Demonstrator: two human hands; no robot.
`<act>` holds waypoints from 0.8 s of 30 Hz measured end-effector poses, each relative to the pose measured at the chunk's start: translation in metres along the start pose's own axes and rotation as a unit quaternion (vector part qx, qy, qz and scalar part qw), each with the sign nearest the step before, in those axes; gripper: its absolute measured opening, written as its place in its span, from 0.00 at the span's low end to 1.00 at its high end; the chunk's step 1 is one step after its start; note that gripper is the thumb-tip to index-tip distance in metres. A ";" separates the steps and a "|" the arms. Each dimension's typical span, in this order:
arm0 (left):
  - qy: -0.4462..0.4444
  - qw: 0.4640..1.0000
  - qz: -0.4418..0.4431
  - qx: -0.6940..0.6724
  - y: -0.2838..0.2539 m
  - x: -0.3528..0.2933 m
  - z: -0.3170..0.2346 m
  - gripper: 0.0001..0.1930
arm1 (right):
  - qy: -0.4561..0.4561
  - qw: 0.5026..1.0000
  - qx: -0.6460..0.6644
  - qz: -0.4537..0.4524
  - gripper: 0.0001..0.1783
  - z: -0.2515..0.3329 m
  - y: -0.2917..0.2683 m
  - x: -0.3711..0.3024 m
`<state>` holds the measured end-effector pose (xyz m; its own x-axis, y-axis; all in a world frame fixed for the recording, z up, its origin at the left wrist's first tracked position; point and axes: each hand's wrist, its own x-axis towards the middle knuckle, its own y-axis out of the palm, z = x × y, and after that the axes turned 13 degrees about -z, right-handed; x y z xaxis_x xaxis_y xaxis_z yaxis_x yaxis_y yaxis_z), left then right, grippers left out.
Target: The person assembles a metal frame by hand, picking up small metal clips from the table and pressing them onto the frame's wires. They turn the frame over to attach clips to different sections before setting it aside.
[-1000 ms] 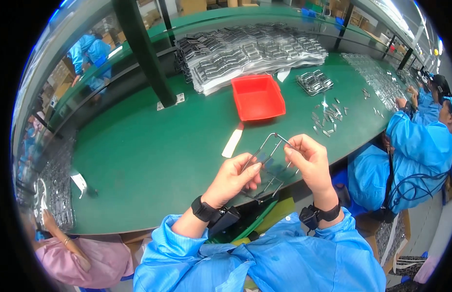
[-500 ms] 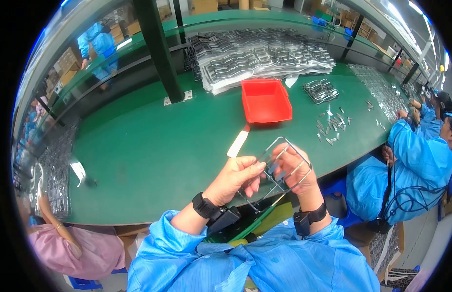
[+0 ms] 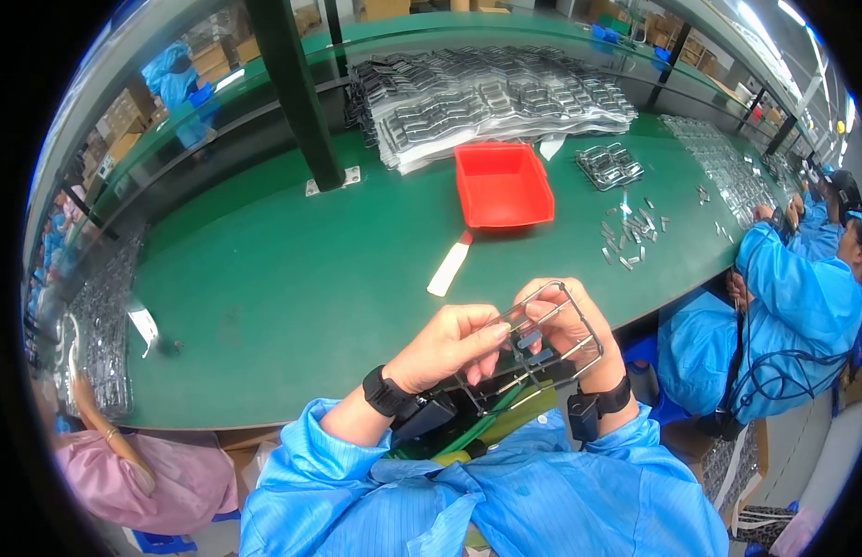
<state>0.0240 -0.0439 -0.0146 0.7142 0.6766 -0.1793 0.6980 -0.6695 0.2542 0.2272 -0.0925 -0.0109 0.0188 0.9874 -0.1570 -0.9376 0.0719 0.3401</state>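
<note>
Both my hands hold a dark, shiny plastic sprue frame point(image 3: 587, 328), tilted above the front edge of the green table. My left hand point(image 3: 447, 351) pinches its left side between thumb and fingers. My right hand point(image 3: 568, 317) grips the upper bar, with the thumb bent inward. Small grey flat parts point(image 3: 531, 342) sit inside the frame between my hands. Some fingertips are hidden behind the bars. Beyond my hands lie a cream strip-shaped tool with a red end point(image 3: 449, 269) and a red open bin point(image 3: 507, 190).
Layered sprue frames point(image 3: 505, 102) are piled at the back, and a smaller stack point(image 3: 609, 167) lies right of the bin. Several loose grey parts point(image 3: 626, 243) are scattered near it. A green post point(image 3: 299, 97) rises at back left. Co-workers sit at right point(image 3: 784, 306) and left point(image 3: 143, 473).
The sprue frame has tilted and shifted slightly right and down. My right hand's fingers have moved onto its upper bar, nearer the left hand.
</note>
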 end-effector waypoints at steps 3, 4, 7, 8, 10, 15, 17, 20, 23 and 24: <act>-0.011 0.999 -0.004 -0.030 0.000 -0.001 -0.002 0.14 | 0.005 0.999 0.021 -0.026 0.08 -0.001 0.010 -0.002; -0.010 1.000 -0.005 -0.029 0.000 -0.002 -0.002 0.14 | 0.006 0.999 0.018 -0.049 0.08 -0.001 0.014 -0.003; -0.001 0.999 0.001 -0.032 0.000 -0.002 -0.003 0.15 | 0.000 0.998 0.036 -0.042 0.07 -0.010 0.019 -0.003; 0.000 0.999 -0.005 -0.031 -0.001 -0.002 -0.003 0.15 | -0.006 0.999 0.037 -0.033 0.07 -0.013 0.021 -0.002; 0.000 1.000 -0.010 -0.030 0.000 -0.003 -0.003 0.15 | 0.011 0.999 0.046 -0.014 0.08 -0.014 0.024 -0.004; -0.012 0.994 -0.098 -0.049 0.002 0.004 0.001 0.13 | -0.085 0.994 0.071 -0.014 0.09 -0.041 0.022 0.002; -0.010 0.992 -0.119 -0.041 0.001 0.005 0.002 0.12 | -0.087 0.994 0.043 -0.040 0.09 -0.038 0.019 0.003; -0.026 0.992 -0.108 -0.054 -0.002 0.005 0.001 0.11 | -0.079 0.994 0.038 -0.068 0.10 -0.032 0.008 0.001; -0.020 0.993 -0.102 -0.048 -0.004 0.005 0.002 0.09 | -0.086 0.994 0.039 -0.050 0.10 -0.017 0.007 -0.003; -0.018 0.993 -0.102 -0.050 -0.003 0.004 -0.001 0.09 | -0.085 0.994 0.039 -0.051 0.10 -0.017 0.006 -0.003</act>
<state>0.0247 -0.0390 -0.0156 0.5610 0.7825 -0.2703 0.8211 -0.4844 0.3019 0.2159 -0.0976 -0.0244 0.1765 0.9836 -0.0383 -0.8984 0.1769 0.4021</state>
